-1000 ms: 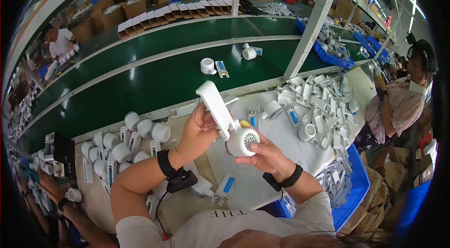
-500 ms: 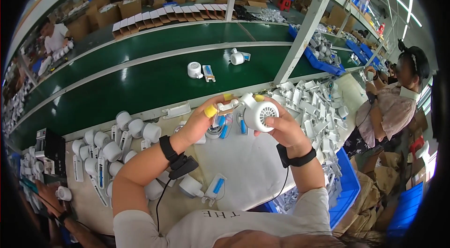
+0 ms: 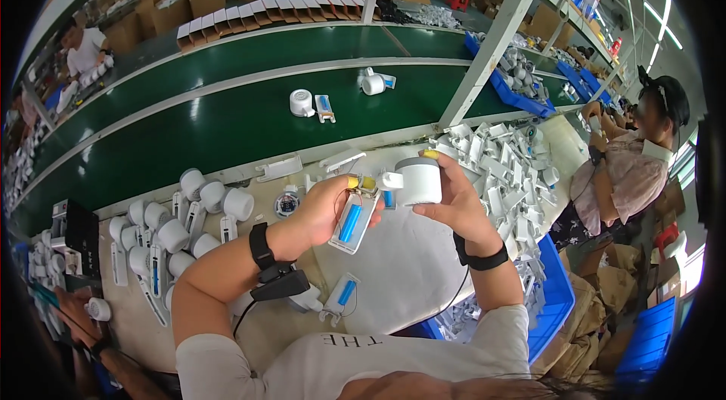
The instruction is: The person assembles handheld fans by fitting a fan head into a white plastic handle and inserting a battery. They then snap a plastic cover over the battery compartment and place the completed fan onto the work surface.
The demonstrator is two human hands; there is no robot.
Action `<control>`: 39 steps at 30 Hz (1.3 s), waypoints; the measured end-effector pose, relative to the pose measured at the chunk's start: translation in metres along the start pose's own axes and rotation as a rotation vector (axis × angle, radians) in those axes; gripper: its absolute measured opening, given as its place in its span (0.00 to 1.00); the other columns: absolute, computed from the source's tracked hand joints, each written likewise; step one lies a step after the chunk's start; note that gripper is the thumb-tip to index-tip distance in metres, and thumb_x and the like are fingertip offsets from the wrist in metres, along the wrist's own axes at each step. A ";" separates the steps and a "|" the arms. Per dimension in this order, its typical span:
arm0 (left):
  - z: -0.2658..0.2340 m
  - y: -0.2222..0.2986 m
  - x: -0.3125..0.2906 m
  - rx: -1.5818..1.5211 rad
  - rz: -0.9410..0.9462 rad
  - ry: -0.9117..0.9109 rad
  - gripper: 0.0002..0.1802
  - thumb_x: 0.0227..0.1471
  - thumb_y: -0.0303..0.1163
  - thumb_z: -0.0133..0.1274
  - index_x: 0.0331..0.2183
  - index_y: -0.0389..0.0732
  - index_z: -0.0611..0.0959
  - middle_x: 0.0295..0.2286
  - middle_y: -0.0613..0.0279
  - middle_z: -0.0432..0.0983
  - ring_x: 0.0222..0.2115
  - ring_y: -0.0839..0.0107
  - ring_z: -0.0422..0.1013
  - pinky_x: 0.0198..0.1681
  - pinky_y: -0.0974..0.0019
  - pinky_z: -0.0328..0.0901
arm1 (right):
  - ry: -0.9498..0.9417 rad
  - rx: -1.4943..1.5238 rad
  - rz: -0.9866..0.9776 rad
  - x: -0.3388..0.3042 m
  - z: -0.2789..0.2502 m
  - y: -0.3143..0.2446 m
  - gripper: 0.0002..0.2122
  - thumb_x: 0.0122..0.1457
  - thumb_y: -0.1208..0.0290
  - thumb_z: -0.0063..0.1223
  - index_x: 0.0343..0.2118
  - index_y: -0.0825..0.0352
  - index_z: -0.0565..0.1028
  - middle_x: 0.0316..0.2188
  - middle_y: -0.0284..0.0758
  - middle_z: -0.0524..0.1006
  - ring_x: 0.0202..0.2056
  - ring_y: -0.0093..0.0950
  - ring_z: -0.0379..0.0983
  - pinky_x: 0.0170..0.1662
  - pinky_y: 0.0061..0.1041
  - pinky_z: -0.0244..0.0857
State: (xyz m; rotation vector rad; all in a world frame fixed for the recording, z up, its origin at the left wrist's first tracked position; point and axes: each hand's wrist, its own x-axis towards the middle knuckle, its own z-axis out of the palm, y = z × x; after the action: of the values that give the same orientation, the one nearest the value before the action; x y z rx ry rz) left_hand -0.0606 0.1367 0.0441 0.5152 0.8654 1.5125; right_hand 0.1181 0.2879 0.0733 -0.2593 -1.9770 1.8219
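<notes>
Between my hands is a white handheld fan with its handle housing uncovered. My right hand (image 3: 465, 207) grips the round fan head (image 3: 418, 187), whose grey-rimmed end faces up. My left hand (image 3: 321, 211) is closed on the handle (image 3: 350, 224), where a blue battery lies in the open shell. A short white neck (image 3: 389, 181) sits between handle and head. Yellow covers wrap some of my fingertips. Below my left hand another uncovered handle (image 3: 342, 297) with a blue battery rests on the table. A round part with its inside showing (image 3: 287, 203) lies left of my left hand.
Several fans (image 3: 172, 235) crowd the table at left. White shell pieces (image 3: 499, 165) heap up at right, above a blue bin (image 3: 556, 309). Beyond the table edge runs a green conveyor (image 3: 227, 128) carrying two fans. A metal post (image 3: 495, 44) rises at right; a co-worker (image 3: 631, 150) sits there.
The fan head has turned from grille toward me to side-on. The handle has swung down, showing its blue battery. The fans on the conveyor have shifted slightly left.
</notes>
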 end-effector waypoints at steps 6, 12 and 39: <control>0.011 0.005 -0.006 0.188 0.093 -0.013 0.14 0.53 0.37 0.38 0.37 0.37 0.67 0.28 0.57 0.71 0.22 0.68 0.70 0.23 0.66 0.67 | -0.063 -0.106 -0.062 0.005 -0.010 0.003 0.35 0.42 0.83 0.60 0.55 0.65 0.55 0.48 0.38 0.64 0.49 0.29 0.63 0.51 0.29 0.58; 0.011 0.004 -0.006 0.505 0.172 0.013 0.10 0.48 0.26 0.44 0.36 0.35 0.68 0.27 0.59 0.70 0.19 0.73 0.69 0.20 0.70 0.64 | -0.110 -0.121 -0.106 0.006 -0.007 0.002 0.36 0.41 0.82 0.61 0.55 0.67 0.55 0.50 0.36 0.62 0.51 0.29 0.60 0.53 0.28 0.54; 0.002 -0.007 -0.014 1.300 0.206 0.009 0.16 0.43 0.33 0.53 0.33 0.33 0.71 0.20 0.50 0.72 0.21 0.60 0.71 0.24 0.64 0.63 | -0.373 -0.563 -0.064 0.011 0.001 0.003 0.27 0.48 0.70 0.57 0.52 0.65 0.63 0.45 0.39 0.65 0.40 0.31 0.66 0.41 0.24 0.63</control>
State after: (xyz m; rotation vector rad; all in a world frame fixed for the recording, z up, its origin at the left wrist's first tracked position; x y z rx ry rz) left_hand -0.0532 0.1233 0.0424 1.5536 1.8035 0.9413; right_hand 0.1078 0.2916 0.0728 -0.0168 -2.7021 1.3051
